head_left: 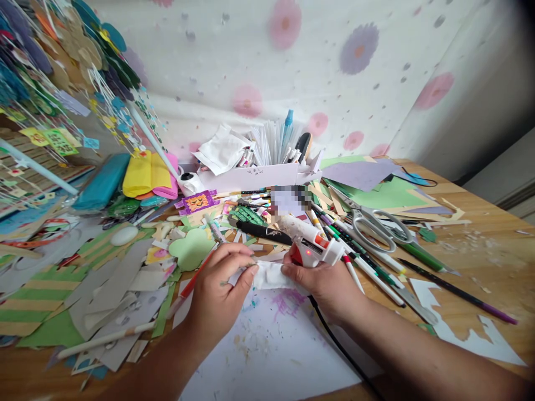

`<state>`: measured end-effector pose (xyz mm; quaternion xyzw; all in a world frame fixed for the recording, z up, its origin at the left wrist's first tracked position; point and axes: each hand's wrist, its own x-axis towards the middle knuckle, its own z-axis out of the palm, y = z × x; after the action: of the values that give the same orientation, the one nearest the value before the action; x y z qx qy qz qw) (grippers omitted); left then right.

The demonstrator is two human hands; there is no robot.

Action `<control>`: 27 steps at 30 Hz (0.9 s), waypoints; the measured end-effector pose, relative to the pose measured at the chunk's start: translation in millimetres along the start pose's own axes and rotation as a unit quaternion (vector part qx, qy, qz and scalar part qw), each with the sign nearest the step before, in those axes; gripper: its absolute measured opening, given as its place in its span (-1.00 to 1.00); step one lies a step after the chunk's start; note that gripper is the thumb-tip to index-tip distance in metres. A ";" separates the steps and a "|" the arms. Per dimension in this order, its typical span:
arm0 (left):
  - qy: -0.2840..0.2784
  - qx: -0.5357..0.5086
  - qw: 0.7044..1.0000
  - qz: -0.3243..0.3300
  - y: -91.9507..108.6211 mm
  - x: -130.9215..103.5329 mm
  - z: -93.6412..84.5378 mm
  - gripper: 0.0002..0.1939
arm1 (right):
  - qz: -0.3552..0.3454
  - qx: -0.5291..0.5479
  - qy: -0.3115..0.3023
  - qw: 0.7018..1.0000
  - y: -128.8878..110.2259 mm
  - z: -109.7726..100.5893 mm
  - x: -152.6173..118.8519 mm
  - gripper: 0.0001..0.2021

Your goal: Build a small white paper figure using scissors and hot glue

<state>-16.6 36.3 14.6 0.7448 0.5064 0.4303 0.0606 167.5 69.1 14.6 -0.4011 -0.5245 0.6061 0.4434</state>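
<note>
A small white strip, paper or cloth point(268, 276), stretches between my two hands above a stained white sheet point(251, 356). Its left end is pinched by the thumb and fingers of my left hand point(221, 284). My right hand point(330, 287) is wrapped round a white hot glue gun point(320, 249) with a lit red light, and its thumb presses the strip's right end. The gun's nozzle points up and to the left; its black cord point(328, 328) runs down past my right wrist.
Paper scraps point(112, 289) cover the left side. Pens point(363, 262), silver scissors point(371, 225) and a green-handled knife point(428, 256) lie to the right. Behind stands a supply box point(254, 179). Strung paper decorations point(79, 61) hang at upper left.
</note>
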 end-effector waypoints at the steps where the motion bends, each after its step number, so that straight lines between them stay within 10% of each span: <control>1: 0.006 0.002 1.000 0.009 0.7 -0.1 -0.4 -0.87 | 0.003 0.001 0.000 1.000 -0.2 0.2 -0.3 -0.88; 13: -0.015 -0.130 0.989 -0.070 -0.2 -6.6 -0.5 -0.83 | 0.016 0.021 -0.017 1.000 -0.1 2.0 -2.0 -0.88; 20: -0.061 -0.356 0.884 -0.295 -1.7 -5.8 4.8 -0.86 | 0.025 0.038 -0.018 0.999 5.1 -0.6 -0.3 -0.85; 24: -0.057 -0.484 0.804 -0.341 0.3 1.1 3.6 -0.86 | 0.031 0.077 -0.015 0.996 8.5 -3.4 1.2 -0.83; 27: -0.064 -0.482 0.803 -0.343 -1.2 3.2 0.6 -0.89 | 0.029 0.086 -0.012 0.996 8.3 -4.0 1.1 -0.82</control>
<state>-16.7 39.7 15.4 0.4227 0.4510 0.5217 0.5880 170.0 70.8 5.8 -0.3693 -0.4635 0.6664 0.4525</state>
